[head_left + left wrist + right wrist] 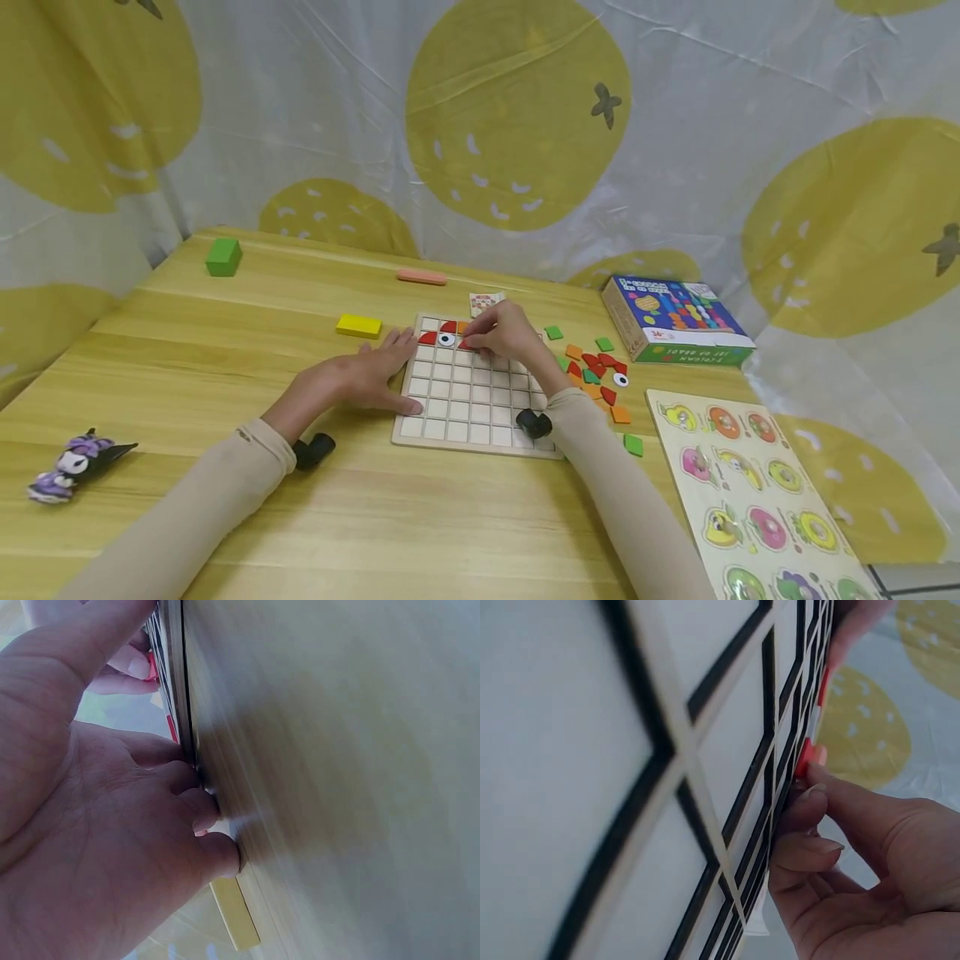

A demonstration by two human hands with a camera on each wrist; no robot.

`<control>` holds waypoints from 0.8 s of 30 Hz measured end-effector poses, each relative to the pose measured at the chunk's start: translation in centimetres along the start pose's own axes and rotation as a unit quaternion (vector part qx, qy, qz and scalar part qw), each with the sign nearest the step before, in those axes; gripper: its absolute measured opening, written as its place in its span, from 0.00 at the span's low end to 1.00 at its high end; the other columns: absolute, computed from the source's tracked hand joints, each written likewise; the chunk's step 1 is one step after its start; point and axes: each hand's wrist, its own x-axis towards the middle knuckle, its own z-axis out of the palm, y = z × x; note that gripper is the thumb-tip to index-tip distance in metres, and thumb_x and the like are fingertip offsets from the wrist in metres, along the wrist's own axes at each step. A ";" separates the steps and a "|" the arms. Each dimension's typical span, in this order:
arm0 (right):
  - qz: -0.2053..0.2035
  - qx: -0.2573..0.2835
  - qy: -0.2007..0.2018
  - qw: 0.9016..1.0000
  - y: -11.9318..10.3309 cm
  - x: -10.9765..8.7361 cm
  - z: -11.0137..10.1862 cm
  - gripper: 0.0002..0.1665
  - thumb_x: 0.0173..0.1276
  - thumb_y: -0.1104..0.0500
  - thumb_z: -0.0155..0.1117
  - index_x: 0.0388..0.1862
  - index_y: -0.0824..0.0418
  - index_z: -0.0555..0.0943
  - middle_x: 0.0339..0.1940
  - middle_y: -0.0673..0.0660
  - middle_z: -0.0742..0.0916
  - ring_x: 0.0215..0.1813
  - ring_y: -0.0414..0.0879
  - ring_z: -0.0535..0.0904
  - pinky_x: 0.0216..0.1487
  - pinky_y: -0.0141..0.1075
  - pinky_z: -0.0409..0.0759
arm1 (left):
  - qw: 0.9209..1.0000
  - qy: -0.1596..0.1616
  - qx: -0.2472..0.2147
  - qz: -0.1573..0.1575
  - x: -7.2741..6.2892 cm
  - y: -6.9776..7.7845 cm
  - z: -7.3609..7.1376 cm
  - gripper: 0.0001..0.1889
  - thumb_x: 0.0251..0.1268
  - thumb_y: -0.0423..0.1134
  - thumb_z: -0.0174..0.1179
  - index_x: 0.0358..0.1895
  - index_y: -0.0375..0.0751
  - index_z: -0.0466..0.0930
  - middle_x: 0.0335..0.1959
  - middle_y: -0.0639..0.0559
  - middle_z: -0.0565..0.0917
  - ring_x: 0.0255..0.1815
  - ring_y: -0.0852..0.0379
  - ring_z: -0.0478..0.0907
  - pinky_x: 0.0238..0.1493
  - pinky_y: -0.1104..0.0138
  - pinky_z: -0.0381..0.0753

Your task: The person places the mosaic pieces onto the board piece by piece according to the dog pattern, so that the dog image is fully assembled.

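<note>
Right fingers [486, 321] pinch a red tile [803, 760]; left fingers [399, 404] extend, relaxed (yellow block [358, 326] just beyond).

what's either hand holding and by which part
The right hand pinches a red piece, exact spot hidden by fingers; the left hand only touches the board.

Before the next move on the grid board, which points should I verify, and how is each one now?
1. Left hand at the left edge of the grid board: ok, touching.
2. Grip of the right hand on the red piece: ok, fingertips pinch it.
3. Red piece flat in its square: cannot tell, fingers partly cover it.
4. Eye piece on the board: ok, in a square.
5. Loose pieces sorted by colour: not ok, mixed.
</note>
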 end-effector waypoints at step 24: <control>-0.014 0.001 0.034 0.999 0.4 -0.7 -0.6 0.06 0.74 0.62 0.76 0.43 0.64 0.95 0.35 0.58 0.93 0.30 0.46 0.84 0.33 0.32 0.80 | 1.000 0.000 0.000 -0.001 0.1 -0.2 0.1 0.61 0.71 0.59 0.71 0.87 0.28 0.38 0.90 0.32 0.34 0.90 0.34 0.30 0.84 0.33 0.32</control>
